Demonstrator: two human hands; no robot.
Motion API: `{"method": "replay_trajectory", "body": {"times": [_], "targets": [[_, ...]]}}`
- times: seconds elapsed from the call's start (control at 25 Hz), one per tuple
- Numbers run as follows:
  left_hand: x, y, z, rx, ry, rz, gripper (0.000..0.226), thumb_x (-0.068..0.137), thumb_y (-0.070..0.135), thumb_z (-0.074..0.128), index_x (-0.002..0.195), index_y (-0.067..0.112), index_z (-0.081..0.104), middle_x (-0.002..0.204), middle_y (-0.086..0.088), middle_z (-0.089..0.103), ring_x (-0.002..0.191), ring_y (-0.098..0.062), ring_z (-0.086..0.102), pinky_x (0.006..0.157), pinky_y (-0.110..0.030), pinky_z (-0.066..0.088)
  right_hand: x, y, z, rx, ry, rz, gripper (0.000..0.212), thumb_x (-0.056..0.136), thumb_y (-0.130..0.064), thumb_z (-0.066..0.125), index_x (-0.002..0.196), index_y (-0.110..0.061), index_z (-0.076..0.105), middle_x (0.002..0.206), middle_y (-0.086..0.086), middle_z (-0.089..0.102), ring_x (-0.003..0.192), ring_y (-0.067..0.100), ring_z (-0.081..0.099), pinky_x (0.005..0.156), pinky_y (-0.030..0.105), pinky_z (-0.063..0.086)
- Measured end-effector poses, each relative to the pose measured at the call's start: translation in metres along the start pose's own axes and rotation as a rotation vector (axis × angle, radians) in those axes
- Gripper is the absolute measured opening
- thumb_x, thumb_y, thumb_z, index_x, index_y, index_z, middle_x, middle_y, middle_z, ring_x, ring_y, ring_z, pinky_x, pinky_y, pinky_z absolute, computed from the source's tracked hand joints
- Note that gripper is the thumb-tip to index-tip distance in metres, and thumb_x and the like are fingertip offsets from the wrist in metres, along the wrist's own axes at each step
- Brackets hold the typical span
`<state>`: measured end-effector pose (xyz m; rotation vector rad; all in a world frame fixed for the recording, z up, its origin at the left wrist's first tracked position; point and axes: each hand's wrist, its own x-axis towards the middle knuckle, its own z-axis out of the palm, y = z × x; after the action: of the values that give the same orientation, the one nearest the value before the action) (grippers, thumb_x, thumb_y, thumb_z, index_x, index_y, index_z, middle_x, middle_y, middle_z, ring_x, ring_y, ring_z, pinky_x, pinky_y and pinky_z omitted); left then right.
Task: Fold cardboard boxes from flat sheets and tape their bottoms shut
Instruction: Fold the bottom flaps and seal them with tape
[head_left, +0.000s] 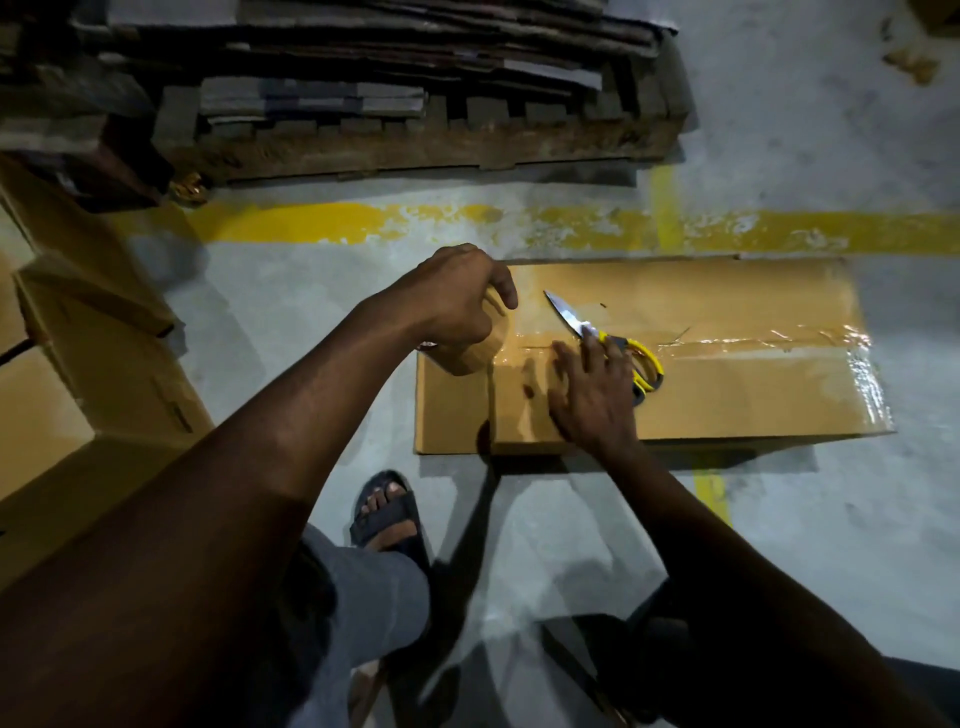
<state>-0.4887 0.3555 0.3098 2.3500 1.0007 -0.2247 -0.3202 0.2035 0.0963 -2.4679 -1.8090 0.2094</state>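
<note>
- Two grips rest on the cardboard box (753, 395): the left grip (457, 306) is clamped round the tape roll (467, 358) near its left end.
- The right grip (592, 395) lies with fingers straight and apart, touching the scissors (644, 364) on the box.
- The box lies on the floor (779, 519).

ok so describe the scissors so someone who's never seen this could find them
Find the brown cardboard box on the grey floor, just below the yellow floor line. On its taped top, under the fingertips of the right hand, lie the scissors. They have yellow handles and shiny blades pointing up-left, and nothing else on the box is metal.
</note>
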Motion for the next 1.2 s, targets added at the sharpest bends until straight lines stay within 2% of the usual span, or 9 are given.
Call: {"method": "replay_trajectory", "body": {"times": [0.08,0.16,0.36,0.44,0.52,0.76,0.88,1.0,1.2], "targets": [[0.008,0.008,0.007,0.006,-0.016,0.025,0.057,0.066,-0.004,0.056,0.108,0.033,0.066,0.086,0.009,0.045,0.100,-0.019,0.047,0.071,-0.026,0.037,0.003,0.034,-0.001,-0.088,-0.044,0.123,0.055,0.090,-0.045,0.052,0.143,-0.033,0.038,0.156,0.011,0.030,0.133,0.044,0.034,0.102,0.060,0.030],[0.015,0.015,0.016,0.036,-0.042,0.062,0.056,0.066,-0.001,0.058,0.108,0.034,0.066,0.105,0.001,0.055,0.108,-0.022,0.050,0.075,-0.029,0.041,0.007,0.058,-0.005,-0.124,-0.081,0.091,0.052,0.092,-0.046,0.053,0.141,-0.040,0.036,0.154,0.004,0.032,0.126,0.041,0.039,0.094,0.054,0.040],[0.029,0.046,0.035,0.071,-0.034,0.080,0.055,0.068,-0.001,0.064,0.113,0.031,0.065,0.120,-0.004,0.052,0.114,-0.023,0.049,0.088,-0.037,0.047,0.037,0.099,-0.018,-0.021,-0.066,0.162,0.054,0.094,-0.051,0.049,0.143,-0.034,0.037,0.148,0.009,0.036,0.121,0.042,0.043,0.092,0.052,0.041],[0.038,0.065,0.045,0.052,-0.001,0.096,0.057,0.066,-0.002,0.065,0.113,0.030,0.065,0.120,-0.004,0.051,0.115,-0.023,0.049,0.092,-0.039,0.047,0.041,0.134,-0.017,0.031,-0.083,0.182,0.058,0.097,-0.054,0.036,0.150,-0.031,0.030,0.154,0.013,0.031,0.131,0.042,0.037,0.101,0.055,0.037],[0.046,0.083,0.056,0.036,0.006,0.123,0.056,0.067,-0.001,0.067,0.114,0.029,0.065,0.121,-0.003,0.052,0.115,-0.022,0.048,0.093,-0.038,0.046,0.034,0.182,-0.014,0.017,-0.125,0.333,0.058,0.100,-0.053,0.029,0.153,-0.029,0.024,0.161,0.014,0.019,0.143,0.043,0.022,0.109,0.062,0.025],[0.060,0.111,0.083,0.034,-0.041,0.192,0.056,0.065,0.001,0.067,0.115,0.026,0.065,0.118,-0.004,0.052,0.114,-0.021,0.047,0.089,-0.032,0.043,0.001,0.286,-0.024,0.139,-0.185,0.843,0.078,0.089,-0.076,0.030,0.154,-0.040,0.006,0.163,0.013,-0.010,0.146,0.049,-0.008,0.108,0.075,-0.001],[0.062,0.112,0.086,0.038,-0.055,0.172,0.056,0.066,0.000,0.068,0.115,0.028,0.065,0.119,-0.002,0.051,0.112,-0.020,0.048,0.085,-0.027,0.041,-0.004,0.292,-0.029,0.154,-0.185,0.920,0.092,0.076,-0.088,0.036,0.152,-0.043,0.008,0.162,0.019,-0.007,0.144,0.051,0.003,0.107,0.073,0.005],[0.061,0.113,0.081,-0.004,-0.054,0.179,0.058,0.066,-0.004,0.066,0.115,0.027,0.066,0.116,0.000,0.053,0.111,-0.017,0.049,0.083,-0.024,0.039,-0.006,0.273,-0.038,0.171,-0.082,0.905,0.089,0.069,-0.087,0.048,0.144,-0.044,0.029,0.150,0.021,0.022,0.129,0.048,0.031,0.102,0.061,0.025],[0.058,0.120,0.082,-0.218,-0.111,0.079,0.057,0.075,-0.007,0.066,0.125,0.018,0.062,0.121,0.000,0.052,0.098,-0.015,0.052,0.074,-0.021,0.036,-0.010,0.151,-0.017,0.237,-0.027,0.714,0.082,0.066,-0.082,0.056,0.138,-0.045,0.041,0.136,0.017,0.036,0.115,0.041,0.040,0.093,0.050,0.036]]}}
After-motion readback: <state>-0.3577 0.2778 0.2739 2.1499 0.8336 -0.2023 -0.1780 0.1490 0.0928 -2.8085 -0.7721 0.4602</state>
